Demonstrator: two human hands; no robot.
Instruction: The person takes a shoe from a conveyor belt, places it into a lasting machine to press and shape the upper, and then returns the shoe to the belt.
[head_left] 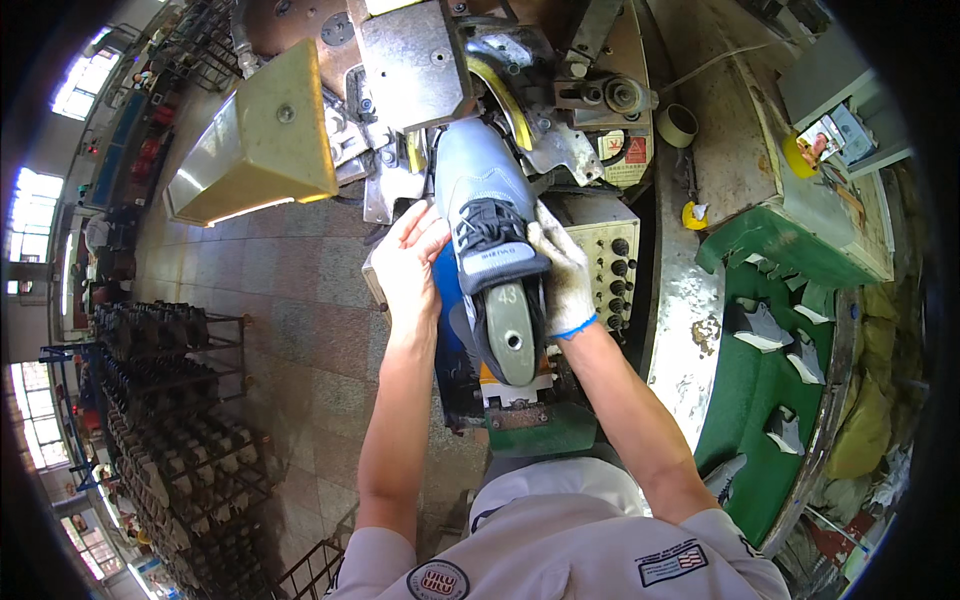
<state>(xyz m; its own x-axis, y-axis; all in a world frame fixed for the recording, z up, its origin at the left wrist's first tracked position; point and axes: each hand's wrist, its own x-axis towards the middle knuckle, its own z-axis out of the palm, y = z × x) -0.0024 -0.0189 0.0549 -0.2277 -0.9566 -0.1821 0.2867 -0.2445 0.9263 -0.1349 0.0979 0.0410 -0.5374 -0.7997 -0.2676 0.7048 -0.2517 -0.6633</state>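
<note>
A grey-blue shoe upper (484, 165) with black laces sits on a greenish shoe last (513, 340) whose heel end points toward me. Its toe reaches in under the metal head of a machine (415, 70), between curved yellow-edged jaws (503, 105). My left hand (411, 262), bare, holds the left side of the shoe with its fingers bent against it. On the right side, my right hand (562, 270) in a white knitted glove with a blue cuff grips the shoe near the laces. The fingers under the shoe are partly hidden.
A yellowish metal cover (265, 150) juts out at left. Right of the shoe is a control panel with black knobs (619, 270). Several shoe uppers (757, 325) lie on a green conveyor (735, 400) at right. Racks of shoes (165, 400) stand at left. A phone (820, 138) leans at upper right.
</note>
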